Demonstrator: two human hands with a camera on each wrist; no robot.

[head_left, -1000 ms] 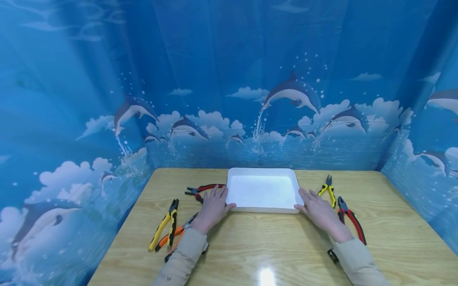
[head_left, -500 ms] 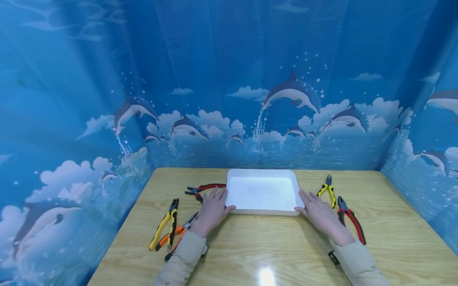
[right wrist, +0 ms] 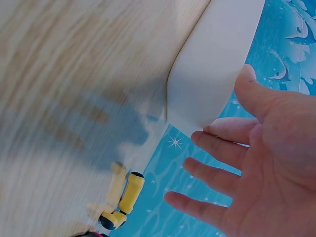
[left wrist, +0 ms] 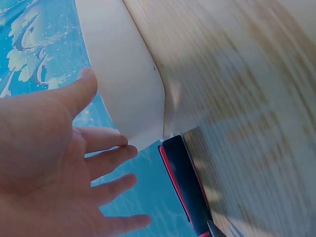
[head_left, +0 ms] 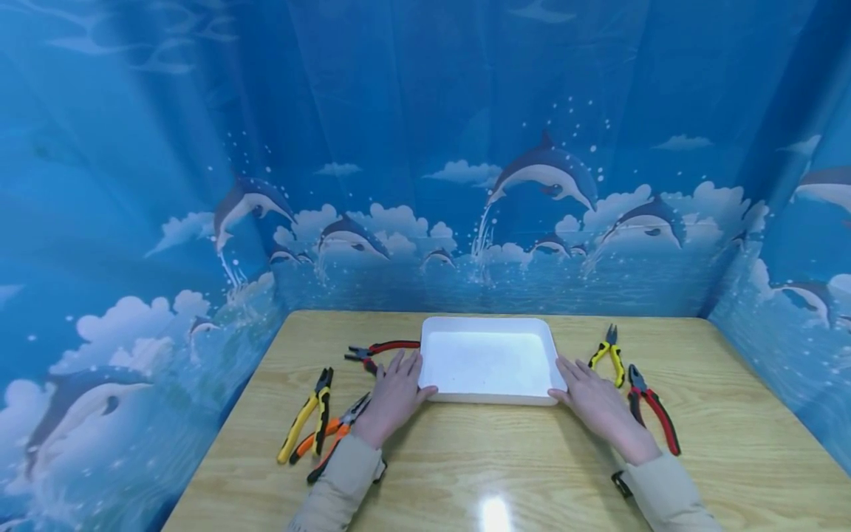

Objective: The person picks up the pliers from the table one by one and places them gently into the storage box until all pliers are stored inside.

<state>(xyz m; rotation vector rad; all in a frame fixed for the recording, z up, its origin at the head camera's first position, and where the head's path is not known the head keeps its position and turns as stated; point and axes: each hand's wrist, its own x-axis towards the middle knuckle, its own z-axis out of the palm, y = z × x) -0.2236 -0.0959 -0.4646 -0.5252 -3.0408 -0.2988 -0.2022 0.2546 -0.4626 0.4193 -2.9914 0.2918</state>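
Left hand [head_left: 394, 391]: fingers straight and slightly spread, thumb [left wrist: 79, 89] against the near left corner of the white tray [head_left: 490, 360], the other fingertips beside its left wall. Nothing was gripped. Right hand [head_left: 594, 399]: same pose, mirrored, fingers [right wrist: 222, 132] straight and spread, thumb at the tray's near right corner, palm flat beside the right wall.

The tray was a shallow white rectangular dish with rounded corners and plain smooth walls, nothing visible inside. It lay flat on the wooden table [head_left: 505, 458], at the middle toward the far edge, bracketed between the two hands.

Outward, left side: red-handled pliers [head_left: 379, 349] just beyond the left fingertips, handle end close to the tray's left wall; yellow-and-black pliers [head_left: 307, 415] and orange-handled pliers [head_left: 330, 434] lay near the left sleeve [head_left: 335, 484]. Right side: small yellow-handled pliers [head_left: 608, 349] just beyond the right fingertips; red-and-black pliers [head_left: 653, 408] beside the right wrist. A blue dolphin-print backdrop [head_left: 425, 162] enclosed the table on three sides.
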